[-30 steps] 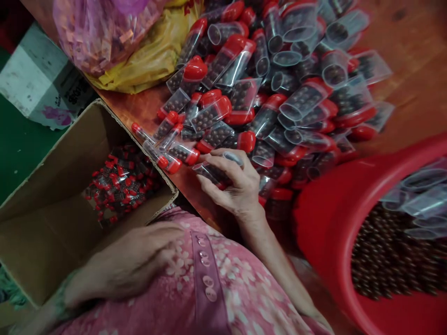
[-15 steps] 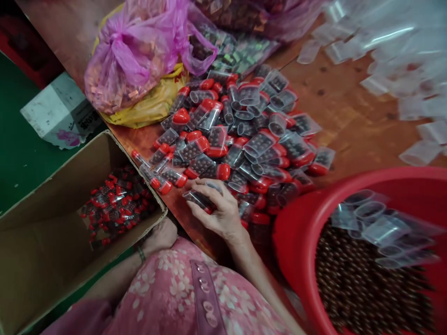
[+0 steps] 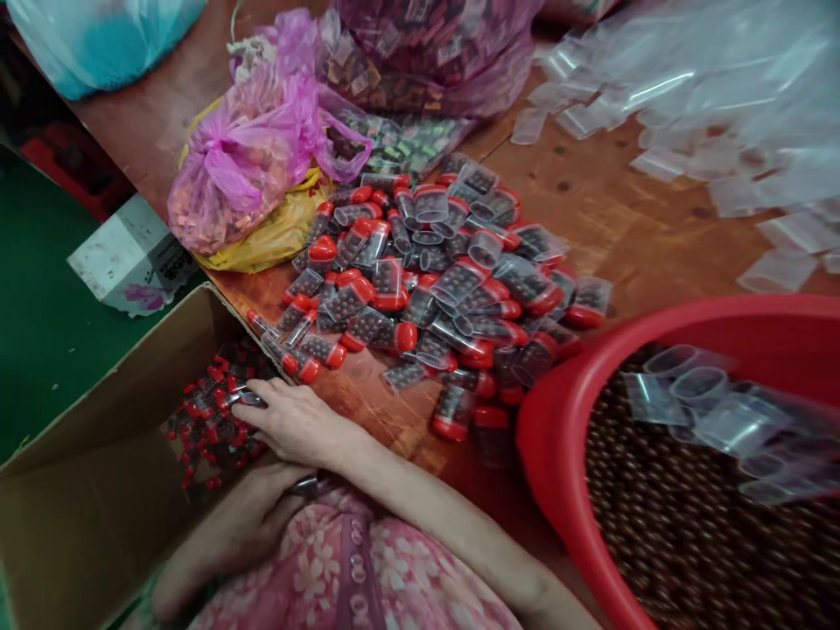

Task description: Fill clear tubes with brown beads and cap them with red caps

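Tubes [image 3: 250, 400] of clear plastic, oval-mouthed, gripped in right hand [image 3: 295, 423] over cardboard box [image 3: 79, 516]; left hand [image 3: 253, 506] unclear.

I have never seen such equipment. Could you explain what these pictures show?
There is no machine, only a person's bare right hand and left hand. Each picture comes from one head-worn camera looking forward and down. On the brown table lies a pile of red-ended clear containers with dark balls inside, beside a pink bag and a yellow bag. Loose clear sleeves spread at the far right. The red tub holds brown balls and clear tubes. The right hand holds clear plastic pieces at the cardboard box, where other red-ended containers lie. The left hand, lower in view, has something dark and shiny in or beside it; I cannot tell what.
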A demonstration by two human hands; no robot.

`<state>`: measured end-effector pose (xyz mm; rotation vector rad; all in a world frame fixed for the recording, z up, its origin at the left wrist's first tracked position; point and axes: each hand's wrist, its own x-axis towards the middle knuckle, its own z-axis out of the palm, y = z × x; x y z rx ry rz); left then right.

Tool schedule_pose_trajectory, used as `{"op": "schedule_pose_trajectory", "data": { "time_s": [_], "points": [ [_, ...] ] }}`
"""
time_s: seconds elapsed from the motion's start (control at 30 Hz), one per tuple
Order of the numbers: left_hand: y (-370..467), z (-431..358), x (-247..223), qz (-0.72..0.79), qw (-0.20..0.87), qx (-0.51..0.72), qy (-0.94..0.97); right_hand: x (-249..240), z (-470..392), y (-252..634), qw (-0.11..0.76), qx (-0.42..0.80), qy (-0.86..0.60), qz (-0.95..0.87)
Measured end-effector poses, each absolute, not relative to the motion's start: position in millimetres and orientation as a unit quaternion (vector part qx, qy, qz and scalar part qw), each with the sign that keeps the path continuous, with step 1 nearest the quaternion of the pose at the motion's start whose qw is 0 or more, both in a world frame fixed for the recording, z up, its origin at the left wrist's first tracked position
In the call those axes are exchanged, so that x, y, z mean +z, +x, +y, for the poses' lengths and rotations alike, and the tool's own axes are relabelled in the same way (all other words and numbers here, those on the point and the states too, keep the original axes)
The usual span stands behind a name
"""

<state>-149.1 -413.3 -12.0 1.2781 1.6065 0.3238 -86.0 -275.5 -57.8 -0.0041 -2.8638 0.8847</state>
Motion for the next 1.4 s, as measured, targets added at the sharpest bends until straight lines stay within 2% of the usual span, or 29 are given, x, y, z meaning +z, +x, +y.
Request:
{"op": "schedule_pose_trajectory", "data": {
  "time_s": [0.1,0.2,0.27,0.33,0.4,0.5,0.77,0.93,1.1,1.4],
  "points": [
    [-185.0,-426.9,11.6,0.691,0.525,0.15,0.473,-55.9,-272.7,-74.6,0.098,0.292,0.008,-0.951],
    [-230.8,-438.3,15.0,0.754,0.481,0.14,0.425,-52.5,-261.4,-38.4,0.212,0.305,-0.041,-0.927],
    [-254.8,-439.9,9.6,0.8,0.411,0.112,0.421,-56.4,-256.2,-4.2,0.279,0.262,-0.141,-0.913],
    [-266.5,-431.6,4.2,0.85,0.292,0.087,0.429,-67.2,-257.6,30.7,0.315,0.178,-0.289,-0.886],
    [-266.0,-410.4,1.4,0.873,0.183,0.093,0.443,-82.8,-265.3,58.4,0.307,0.134,-0.401,-0.852],
    [-254.4,-358.1,-3.6,0.832,0.129,0.146,0.52,-106.2,-277.5,77.0,0.285,0.13,-0.477,-0.821],
    [-255.2,-237.3,-59.9,0.786,0.219,0.117,0.566,-125.2,-245.4,47.9,0.303,0.066,-0.469,-0.827],
    [-247.8,-225.8,-80.0,0.761,0.201,0.184,0.588,-125.6,-229.6,28.6,0.277,0.042,-0.449,-0.849],
    [-239.1,-226.9,-83.7,0.737,0.183,0.252,0.6,-120.2,-220.9,4.2,0.26,0.074,-0.396,-0.877],
    [-235.6,-214.0,-81.3,0.703,0.186,0.333,0.6,-112.4,-203.0,-27.0,0.281,0.149,-0.332,-0.888]
  ]
}}
